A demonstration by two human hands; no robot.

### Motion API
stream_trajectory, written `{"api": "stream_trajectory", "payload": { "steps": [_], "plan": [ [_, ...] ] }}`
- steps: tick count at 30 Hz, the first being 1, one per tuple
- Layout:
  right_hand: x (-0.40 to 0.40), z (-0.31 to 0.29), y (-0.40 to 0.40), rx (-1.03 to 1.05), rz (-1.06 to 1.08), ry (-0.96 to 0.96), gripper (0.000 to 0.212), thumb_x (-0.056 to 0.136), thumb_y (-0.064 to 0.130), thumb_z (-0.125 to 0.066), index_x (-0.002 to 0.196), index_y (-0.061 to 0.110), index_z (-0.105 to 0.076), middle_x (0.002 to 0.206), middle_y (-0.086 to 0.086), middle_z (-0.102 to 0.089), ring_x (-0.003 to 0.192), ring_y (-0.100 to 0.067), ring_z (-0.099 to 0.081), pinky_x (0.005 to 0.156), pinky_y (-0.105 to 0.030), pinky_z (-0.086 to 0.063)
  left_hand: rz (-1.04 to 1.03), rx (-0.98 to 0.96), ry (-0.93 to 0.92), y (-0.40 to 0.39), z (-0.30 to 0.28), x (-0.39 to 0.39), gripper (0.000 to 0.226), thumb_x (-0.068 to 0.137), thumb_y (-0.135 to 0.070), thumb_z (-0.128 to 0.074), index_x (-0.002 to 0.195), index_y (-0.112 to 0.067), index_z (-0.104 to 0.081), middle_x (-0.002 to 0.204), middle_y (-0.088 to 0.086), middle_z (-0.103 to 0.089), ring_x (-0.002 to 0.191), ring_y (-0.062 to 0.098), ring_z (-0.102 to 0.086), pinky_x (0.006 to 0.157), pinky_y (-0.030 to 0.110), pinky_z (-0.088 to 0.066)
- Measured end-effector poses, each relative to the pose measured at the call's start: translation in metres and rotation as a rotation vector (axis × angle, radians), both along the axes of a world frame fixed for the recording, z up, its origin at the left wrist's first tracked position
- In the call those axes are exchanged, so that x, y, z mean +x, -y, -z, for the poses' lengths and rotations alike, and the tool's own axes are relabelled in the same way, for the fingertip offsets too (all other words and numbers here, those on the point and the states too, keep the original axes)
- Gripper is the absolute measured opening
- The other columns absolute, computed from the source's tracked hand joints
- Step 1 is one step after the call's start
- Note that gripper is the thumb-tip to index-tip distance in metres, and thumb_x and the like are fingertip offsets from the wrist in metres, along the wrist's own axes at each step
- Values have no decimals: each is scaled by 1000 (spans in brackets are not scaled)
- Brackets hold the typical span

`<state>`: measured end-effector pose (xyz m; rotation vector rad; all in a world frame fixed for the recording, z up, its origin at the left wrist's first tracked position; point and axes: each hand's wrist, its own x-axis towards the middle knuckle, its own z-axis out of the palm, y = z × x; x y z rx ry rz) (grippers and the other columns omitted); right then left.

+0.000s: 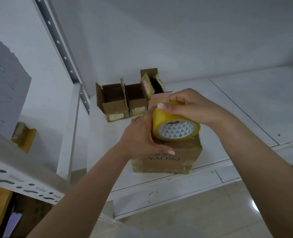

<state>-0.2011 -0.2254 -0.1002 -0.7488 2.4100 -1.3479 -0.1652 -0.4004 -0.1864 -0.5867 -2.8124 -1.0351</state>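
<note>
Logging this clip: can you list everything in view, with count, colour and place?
tape roll: one, yellowish clear with a white core printed with green triangles, on top of the closed box
closed box: one, brown cardboard printed PROYA, at the shelf's front edge
open boxes: three, brown cardboard, in a row at the back left of the shelf
shelf: one, white, holds all the boxes
upright post: one, grey-white with holes, left of the shelf
package: one, brown-yellow, on the neighbouring rack at far left
floor: beige tiles, below the shelf
left hand: presses on the closed box, beside the roll
right hand: grips the tape roll from above
</note>
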Motion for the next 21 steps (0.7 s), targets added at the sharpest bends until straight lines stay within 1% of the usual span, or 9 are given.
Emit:
{"api": "stream_trajectory", "payload": {
  "steps": [2,4,6,9,11,13,15,17,21],
  "plan": [
    [-4,3,-8,-52,-44,73,32,69,71,-67,78,41,-73,91,22,-66,82,4,-65,73,-17,-47,-10,-15,14,2,3,-3,126,41,-86,-64,146,-28,-25,134,-13,-53,123,13,-50,107,34,-36],
    [-7,12,-23,-118,-62,144,32,66,72,-70,70,40,-74,80,17,-71,76,-2,-68,70,-16,-49,-17,-114,18,2,5,-4,131,40,-89,-60,149,-26,-24,144,-8,-46,132,16,-43,112,31,-28],
    [-7,24,-36,-217,-16,222,49,53,77,-74,70,31,-77,75,6,-73,74,-9,-70,68,-18,-51,-13,-221,8,0,7,-4,130,42,-90,-58,150,-25,-25,150,-4,-40,138,18,-34,116,33,-22],
    [-6,30,-41,-238,61,169,63,61,69,-72,79,9,-77,76,-3,-74,72,-16,-71,67,-20,-54,-17,-317,-14,0,6,-6,124,48,-92,-54,148,-25,-28,149,-2,-40,137,18,-33,114,32,-21],
    [-11,20,-48,-176,157,61,77,60,67,-71,78,-7,-67,65,-8,-68,59,-17,-66,59,-19,-52,0,-399,-23,0,6,-8,126,50,-97,-46,150,-23,-25,151,-1,-36,138,19,-30,114,33,-20],
    [-16,7,-67,10,246,-100,77,57,76,-68,60,0,-59,50,-5,-51,45,-13,-53,47,-17,-43,5,-443,-9,0,5,-8,128,50,-98,-35,152,-23,-18,154,-1,-30,140,20,-27,116,36,-18],
    [-18,4,-92,385,317,-210,85,54,88,-58,57,3,-55,47,-5,-44,44,-14,-48,49,-23,-38,8,-468,-8,-1,6,-8,128,51,-99,-31,153,-23,-16,154,-2,-28,141,20,-24,117,37,-16],
    [-15,19,-108,595,368,-175,87,48,94,-49,58,8,-62,47,0,-53,50,-15,-57,57,-27,-41,15,-495,-15,-1,7,-8,127,52,-99,-30,154,-24,-15,155,-2,-26,141,20,-23,117,36,-14],
    [-4,75,-106,467,384,9,77,53,83,-54,61,8,-68,52,-2,-57,52,-18,-57,61,-30,-43,13,-537,-14,1,8,-7,125,56,-99,-29,154,-25,-13,155,-2,-24,142,20,-21,117,36,-13]
  ]
}}
